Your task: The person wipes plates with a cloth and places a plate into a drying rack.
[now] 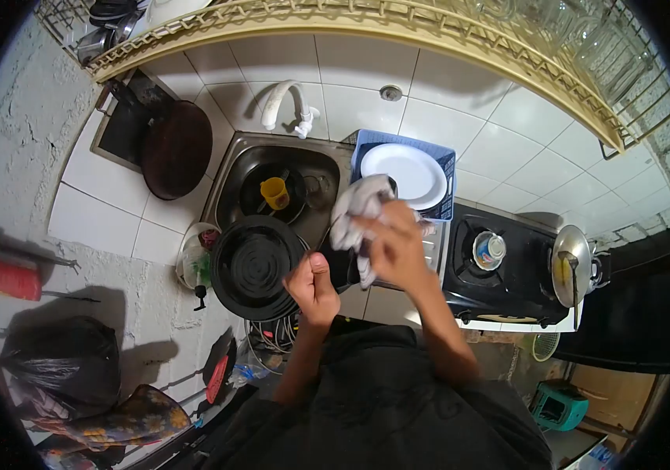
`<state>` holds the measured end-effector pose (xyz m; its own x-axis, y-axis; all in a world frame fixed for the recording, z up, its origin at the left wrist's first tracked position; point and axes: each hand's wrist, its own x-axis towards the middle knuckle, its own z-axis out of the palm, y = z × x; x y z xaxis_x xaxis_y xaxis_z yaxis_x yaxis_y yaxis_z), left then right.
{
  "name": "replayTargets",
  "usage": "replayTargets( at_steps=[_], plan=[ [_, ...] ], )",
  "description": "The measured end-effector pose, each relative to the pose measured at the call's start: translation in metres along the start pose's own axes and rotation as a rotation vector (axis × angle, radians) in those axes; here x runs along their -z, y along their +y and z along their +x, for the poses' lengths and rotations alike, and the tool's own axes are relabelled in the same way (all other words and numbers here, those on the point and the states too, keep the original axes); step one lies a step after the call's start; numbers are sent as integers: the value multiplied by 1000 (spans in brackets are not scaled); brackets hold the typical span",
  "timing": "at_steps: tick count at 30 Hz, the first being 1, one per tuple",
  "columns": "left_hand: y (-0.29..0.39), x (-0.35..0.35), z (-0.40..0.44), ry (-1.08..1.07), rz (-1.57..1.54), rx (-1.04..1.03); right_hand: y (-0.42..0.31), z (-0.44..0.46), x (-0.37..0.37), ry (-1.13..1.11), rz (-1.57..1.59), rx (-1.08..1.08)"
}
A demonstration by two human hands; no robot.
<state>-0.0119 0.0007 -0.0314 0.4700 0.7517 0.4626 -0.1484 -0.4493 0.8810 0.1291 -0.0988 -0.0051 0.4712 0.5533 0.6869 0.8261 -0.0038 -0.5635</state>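
Note:
A round black pan (252, 265) with concentric rings on its face is held over the front edge of the sink. My left hand (314, 291) is closed at the pan's right side, thumb up; the exact grip is partly hidden. My right hand (404, 249), slightly blurred, is closed on a white and grey cloth (354, 215). The cloth hangs between the pan and the dish rack, and a dark part shows just below it. Inside the metal sink (225, 176) sit a dark pan and a yellow cup (274, 193).
A blue dish rack (448, 160) holds a white plate (404, 174). The black stove (468, 270) carries a can and a wok (572, 266). A white faucet (292, 102) rises behind the sink. A brown round pan (176, 149) leans at left, beneath an overhead wire shelf (350, 14).

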Motion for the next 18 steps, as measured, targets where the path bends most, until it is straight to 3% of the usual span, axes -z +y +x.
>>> replayTargets(
  at_steps=[1, 2, 5, 9, 16, 18],
  plan=[
    [2, 1, 0, -17, -9, -1, 8, 2, 0, 66, -19, -37],
    [3, 1, 1, -31, -20, -6, 9, 5, 2, 134, 114, -254],
    [7, -1, 1, -11, -7, -18, 5, -1, 1, 126, 35, -183],
    [11, -1, 5, -20, 2, -27, -21, 4, -3, 27, 7, 252],
    [15, -2, 6, -32, 9, -51, 11, -4, 8, 186, 94, -251],
    [14, -3, 5, -33, 17, -52, -3, -4, 10, 110, -14, 19]
  ],
)
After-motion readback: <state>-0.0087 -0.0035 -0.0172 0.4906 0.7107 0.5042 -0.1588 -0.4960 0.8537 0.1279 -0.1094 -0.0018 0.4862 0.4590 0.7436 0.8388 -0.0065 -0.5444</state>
